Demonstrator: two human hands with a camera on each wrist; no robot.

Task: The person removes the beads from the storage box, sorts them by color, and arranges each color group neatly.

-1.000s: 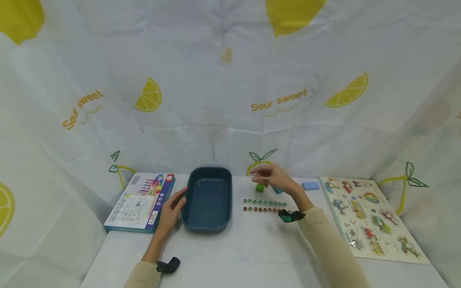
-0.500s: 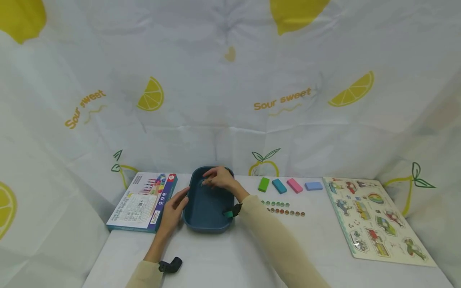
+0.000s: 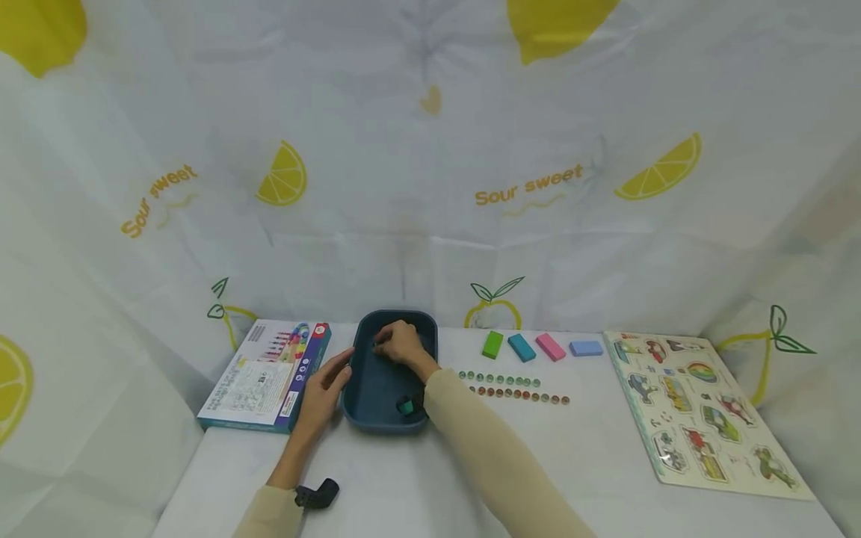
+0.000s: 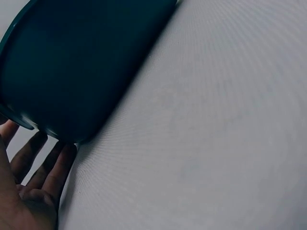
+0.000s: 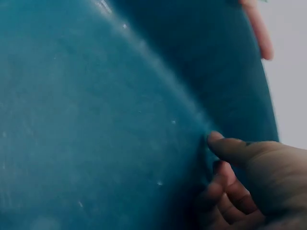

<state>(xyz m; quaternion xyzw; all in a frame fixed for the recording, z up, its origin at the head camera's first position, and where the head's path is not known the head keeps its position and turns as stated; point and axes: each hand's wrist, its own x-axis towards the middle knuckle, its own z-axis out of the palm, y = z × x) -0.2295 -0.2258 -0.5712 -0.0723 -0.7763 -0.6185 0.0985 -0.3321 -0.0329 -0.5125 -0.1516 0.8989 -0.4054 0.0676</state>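
Note:
A dark blue oblong tray (image 3: 386, 427) stands on the white table. My right hand (image 3: 395, 344) reaches down into its far left part. The right wrist view shows this hand (image 5: 218, 165) low over the tray floor (image 5: 96, 120), thumb close to curled fingers; I see nothing between them and cannot tell if they pinch a bead. My left hand (image 3: 324, 390) rests with straight fingers against the tray's left rim. In the left wrist view its fingers (image 4: 48, 167) lie beside the tray wall (image 4: 81, 62).
Right of the tray lie a row of green beads (image 3: 501, 380) and a row of brown beads (image 3: 521, 395). Behind them lie green (image 3: 492, 344), teal (image 3: 521, 347), pink (image 3: 550, 347) and blue (image 3: 585, 347) blocks. A game box (image 3: 265, 377) lies left, a puzzle board (image 3: 699, 415) right.
My right hand left the bead rows, crossed leftward over the tray and has now sunk lower into it. The left hand has stayed on the rim.

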